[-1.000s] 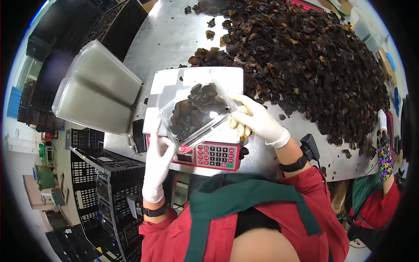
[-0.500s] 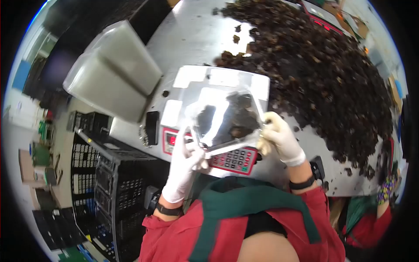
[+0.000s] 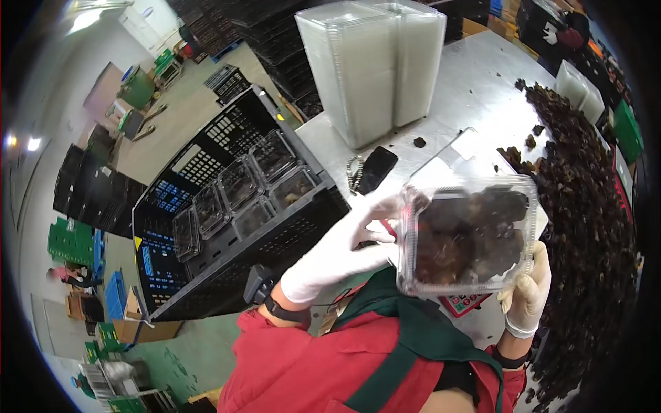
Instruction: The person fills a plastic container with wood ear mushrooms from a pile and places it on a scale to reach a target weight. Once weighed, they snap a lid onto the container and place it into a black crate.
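Observation:
A clear plastic clamshell box [image 3: 471, 237] with dark brown, mushroom-like pieces inside is held up in front of me, its lid closed. My left hand [image 3: 368, 237], in a white glove, grips its left side. At the lower right corner, my gloved right hand [image 3: 529, 292] has its fingers curled on the box edge. Behind and beneath the box is a scale [image 3: 463, 303] with a red keypad, mostly hidden. A large heap of the dark pieces [image 3: 585, 227] lies along the right of the metal table.
Left of me, a black crate [image 3: 241, 268] holds several filled clear boxes [image 3: 241, 182]. Tall stacks of clear containers [image 3: 365, 76] stand on the table [image 3: 475, 69]. A phone [image 3: 377, 170] and a beaded bracelet [image 3: 354, 173] lie nearby. Another person [image 3: 571, 34] is at the far right.
The clamshell box has been lifted off the scale area, tilted toward me, with both hands still on it. The view has turned left, bringing the black crate's filled boxes into sight.

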### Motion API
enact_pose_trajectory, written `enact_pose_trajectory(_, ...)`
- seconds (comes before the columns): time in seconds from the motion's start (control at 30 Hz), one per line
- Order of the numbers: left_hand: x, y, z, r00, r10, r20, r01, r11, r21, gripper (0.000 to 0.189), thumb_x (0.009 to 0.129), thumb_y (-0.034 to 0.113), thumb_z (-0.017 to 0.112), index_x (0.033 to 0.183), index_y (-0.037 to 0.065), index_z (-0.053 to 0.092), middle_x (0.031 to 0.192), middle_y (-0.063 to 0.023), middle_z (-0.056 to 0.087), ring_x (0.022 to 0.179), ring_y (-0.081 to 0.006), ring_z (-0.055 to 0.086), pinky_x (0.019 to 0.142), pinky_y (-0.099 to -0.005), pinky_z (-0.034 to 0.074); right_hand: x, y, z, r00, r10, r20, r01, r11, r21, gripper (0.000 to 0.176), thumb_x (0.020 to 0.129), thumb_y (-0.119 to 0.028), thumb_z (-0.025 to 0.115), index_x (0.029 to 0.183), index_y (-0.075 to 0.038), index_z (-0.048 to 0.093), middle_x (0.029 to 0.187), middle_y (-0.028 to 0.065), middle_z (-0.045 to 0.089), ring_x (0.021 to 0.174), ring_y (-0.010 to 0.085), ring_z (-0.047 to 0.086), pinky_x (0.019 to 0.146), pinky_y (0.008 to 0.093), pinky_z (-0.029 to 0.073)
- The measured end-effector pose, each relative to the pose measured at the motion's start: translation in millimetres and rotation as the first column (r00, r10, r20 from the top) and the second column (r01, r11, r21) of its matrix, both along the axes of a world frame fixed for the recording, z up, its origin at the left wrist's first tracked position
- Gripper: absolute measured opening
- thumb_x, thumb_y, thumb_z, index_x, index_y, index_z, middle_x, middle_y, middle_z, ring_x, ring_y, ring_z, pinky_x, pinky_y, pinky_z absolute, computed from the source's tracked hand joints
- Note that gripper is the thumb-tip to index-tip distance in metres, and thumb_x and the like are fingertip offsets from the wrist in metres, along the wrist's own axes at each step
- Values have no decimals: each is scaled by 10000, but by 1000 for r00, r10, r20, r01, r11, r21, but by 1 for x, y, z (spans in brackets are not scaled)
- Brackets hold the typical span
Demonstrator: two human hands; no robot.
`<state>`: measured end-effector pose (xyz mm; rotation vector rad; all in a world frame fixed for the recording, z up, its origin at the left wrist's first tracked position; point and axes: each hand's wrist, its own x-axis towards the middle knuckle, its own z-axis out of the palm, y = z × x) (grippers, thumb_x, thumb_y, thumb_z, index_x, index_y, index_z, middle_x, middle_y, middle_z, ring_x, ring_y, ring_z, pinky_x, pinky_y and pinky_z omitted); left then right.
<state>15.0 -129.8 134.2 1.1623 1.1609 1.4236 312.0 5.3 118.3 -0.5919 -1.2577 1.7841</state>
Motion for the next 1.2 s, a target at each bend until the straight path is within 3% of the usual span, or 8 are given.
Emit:
enact_pose_trajectory(0.07,-5,-7,0,900,-49,432,54,999,1,848,888,221,727,1574,79,250,1488,-160,441,1149,-187,572,938,-345,503,-6,0,1,989,144,-11,-145,986,-80,470,873,-169,720,1165,30,409,647,124,625,456,140,602,386,190,444)
enact_pose_trajectory(0.23,-20,-18,0,975,-216,47,220,968,-125,738,878,163,728,1519,37,385,1460,-120,499,1348,-173,435,1129,-323,331,-10,-8,14,912,218,346,-184,974,-128,332,879,-5,585,1177,4,439,669,87,634,458,117,582,384,188,405)
enact_pose_trajectory(0.4,-29,-16,44,969,-247,11,239,928,-284,747,870,214,746,1513,64,397,1412,-107,534,1229,-172,520,1046,-321,414,-14,-24,29,911,153,382,-154,988,-29,331,879,52,533,1190,-2,435,686,101,647,453,98,548,404,181,398)
enact_pose_trajectory(0.5,-35,-13,43,902,-321,-288,270,941,-205,785,862,312,766,1519,100,391,1325,-141,597,1149,-193,574,984,-339,468,-15,-26,28,917,168,363,-183,983,6,384,892,22,554,1254,4,427,698,106,652,468,104,546,426,192,405)
enact_pose_trajectory(0.8,-47,-39,52,908,-292,-301,164,907,-387,823,886,293,762,1542,39,336,1467,-89,496,1302,-147,454,1090,-326,387,-46,-16,47,800,501,330,-488,863,-128,616,861,47,543,1427,-16,308,748,126,647,509,127,544,521,242,473)
enact_pose_trajectory(1.07,-47,-39,40,936,-180,-303,120,971,-206,725,908,313,731,1505,77,396,1310,-100,588,1187,-172,537,1022,-331,437,-55,-31,28,928,130,350,-221,947,235,586,885,-50,598,1414,-11,349,634,47,587,428,89,496,427,193,401)
enact_pose_trajectory(1.13,-56,-47,65,933,-113,-342,19,963,-267,733,893,304,738,1507,96,396,1337,-85,554,1196,-160,506,1013,-340,442,-63,-25,41,844,250,475,-338,935,109,690,958,-210,642,1502,-1,273,733,66,638,502,81,527,515,204,445)
enact_pose_trajectory(1.2,-81,-67,81,930,52,-364,-169,939,-299,879,819,413,779,1507,32,386,1476,-89,471,1354,-195,438,1126,-355,349,-76,-23,17,940,134,315,-242,911,333,867,971,-388,650,1571,-9,152,864,94,672,613,76,567,616,216,466)
